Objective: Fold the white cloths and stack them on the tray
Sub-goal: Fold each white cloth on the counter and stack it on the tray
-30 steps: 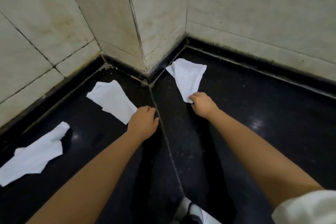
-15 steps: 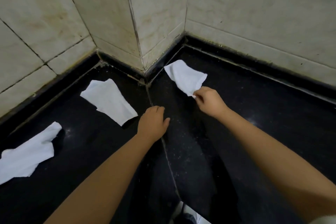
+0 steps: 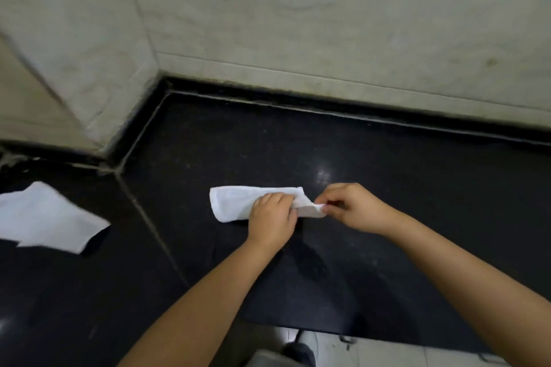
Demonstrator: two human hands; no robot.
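A white cloth (image 3: 232,202) lies as a narrow folded strip on the black counter, near the middle of the view. My left hand (image 3: 272,219) presses down on its right part with fingers curled over it. My right hand (image 3: 348,207) pinches the cloth's right end, which is lifted and curled a little. A second white cloth (image 3: 47,217) lies spread flat at the left edge, apart from both hands. No tray is in view.
The black stone counter (image 3: 387,188) meets pale marble walls (image 3: 328,24) at the back and in a protruding corner at the left. A seam (image 3: 149,223) runs across the counter between the two cloths. The counter's front edge shows at the bottom right.
The view swung right. My right hand pulled the cloth away from the corner onto the open counter, and my left hand came over and landed on it. The third cloth left the view.
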